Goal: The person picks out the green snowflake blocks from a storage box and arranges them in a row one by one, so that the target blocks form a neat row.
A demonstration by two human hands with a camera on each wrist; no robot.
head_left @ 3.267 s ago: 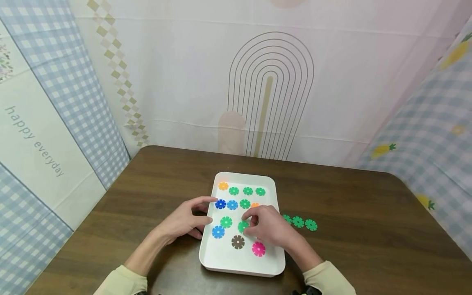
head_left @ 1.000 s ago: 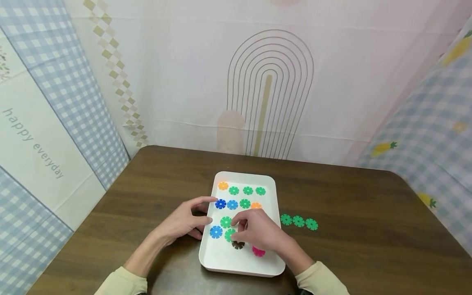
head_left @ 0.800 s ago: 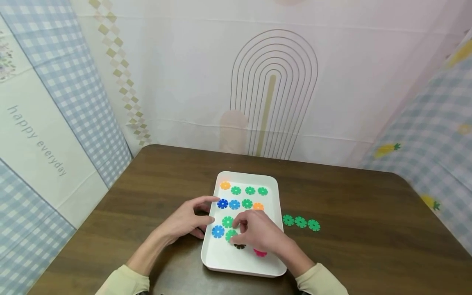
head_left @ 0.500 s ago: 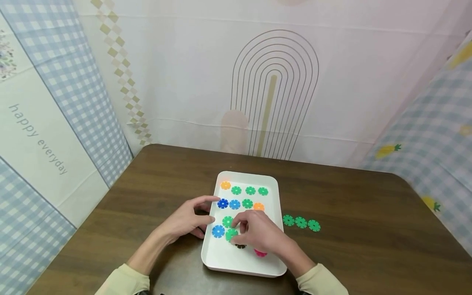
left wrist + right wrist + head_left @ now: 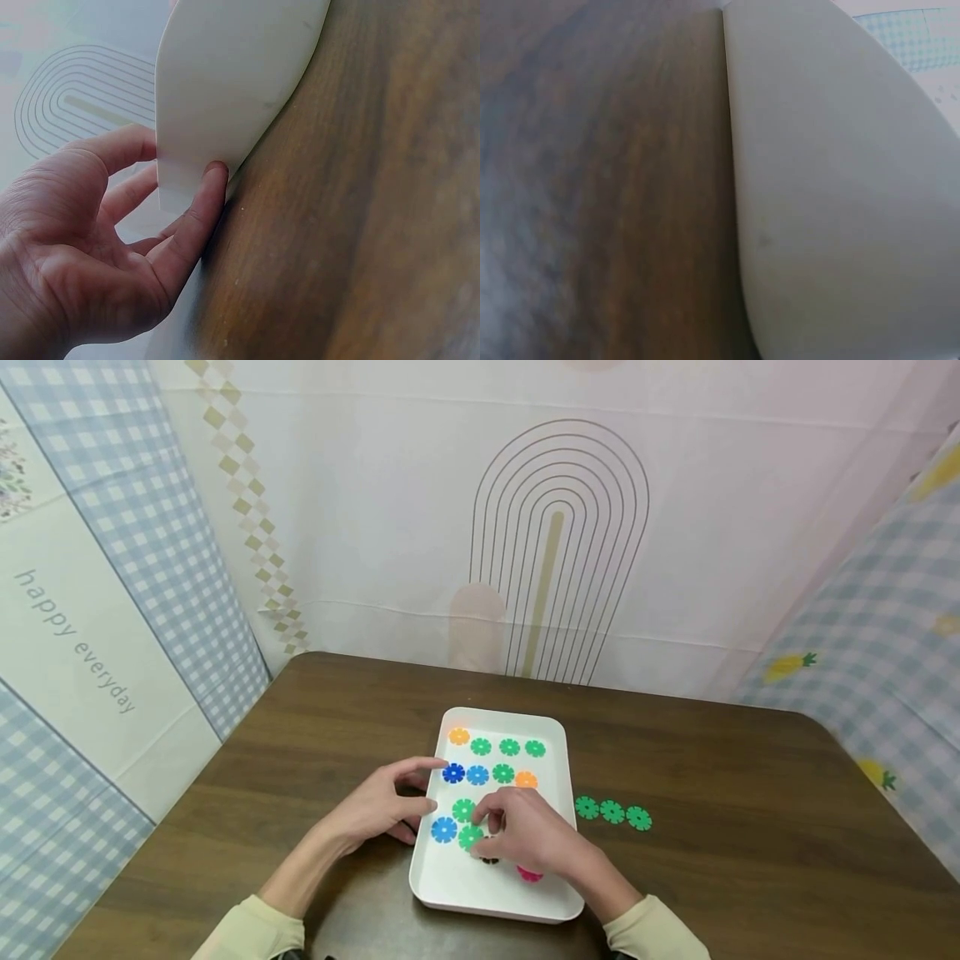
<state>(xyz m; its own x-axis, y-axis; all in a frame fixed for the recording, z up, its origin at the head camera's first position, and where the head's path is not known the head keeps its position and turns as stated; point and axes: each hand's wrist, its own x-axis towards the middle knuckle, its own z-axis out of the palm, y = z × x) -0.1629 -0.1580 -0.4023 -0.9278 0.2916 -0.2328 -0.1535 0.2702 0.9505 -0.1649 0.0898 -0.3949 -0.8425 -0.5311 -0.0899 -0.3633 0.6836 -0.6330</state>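
A white tray (image 5: 487, 895) holds several notched plastic snowflake discs in different colours. My left hand (image 5: 378, 806) holds the tray's left wall; in the left wrist view its fingertips (image 5: 215, 174) lie against that wall. Inside the tray, my right hand (image 5: 525, 828) pinches a green snowflake disc (image 5: 469, 837) at its right edge. Just above that disc is another green disc (image 5: 463, 810), touching or nearly so. A light blue disc (image 5: 444, 829) lies to their left. Under my right hand a dark brown disc (image 5: 490, 860) and a pink disc (image 5: 530, 874) are partly hidden.
Right of the tray, a row of green discs (image 5: 612, 812) lies on the brown wooden table (image 5: 750, 860). Farther up in the tray are two rows, with an orange disc (image 5: 459, 737) and a dark blue disc (image 5: 453, 772) at their left ends. Curtains hang behind.
Since the earliest frame my right hand has moved the green disc left and nearer, beside the other green disc. Over the last second it has hardly moved. The left hand has stayed put.
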